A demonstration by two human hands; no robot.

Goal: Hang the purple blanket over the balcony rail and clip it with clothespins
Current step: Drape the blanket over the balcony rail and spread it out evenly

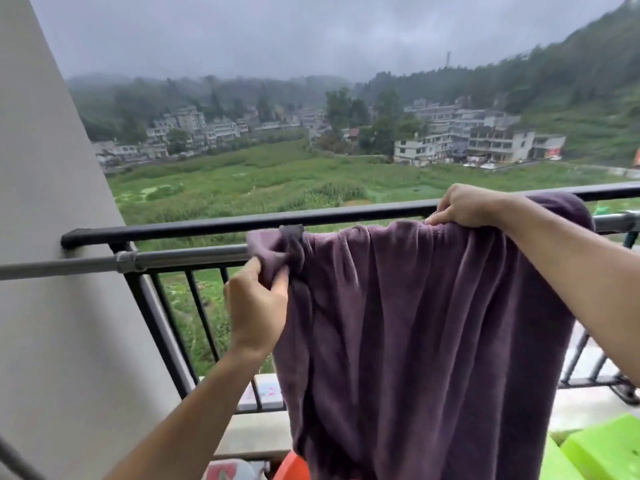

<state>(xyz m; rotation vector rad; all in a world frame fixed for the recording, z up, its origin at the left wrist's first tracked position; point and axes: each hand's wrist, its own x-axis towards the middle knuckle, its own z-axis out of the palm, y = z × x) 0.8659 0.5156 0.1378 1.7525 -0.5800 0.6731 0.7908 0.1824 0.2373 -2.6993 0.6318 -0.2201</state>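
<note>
There, the left hand (258, 306) pinches the blanket (433, 323) at its upper left corner; the right hand (464, 206) grips its top edge; the blanket hangs over the rail (173, 228), a dark clip (291, 231) by the left corner.

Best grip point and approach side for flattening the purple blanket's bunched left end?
Likely pinch the purple blanket at its bunched left corner, from the near side below the rail: folds gather there, and the right hand holds the top edge.

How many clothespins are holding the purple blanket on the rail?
1: a dark clothespin on the black rail at the left corner of the purple blanket, above the left hand. The right hand may hide another.
</note>
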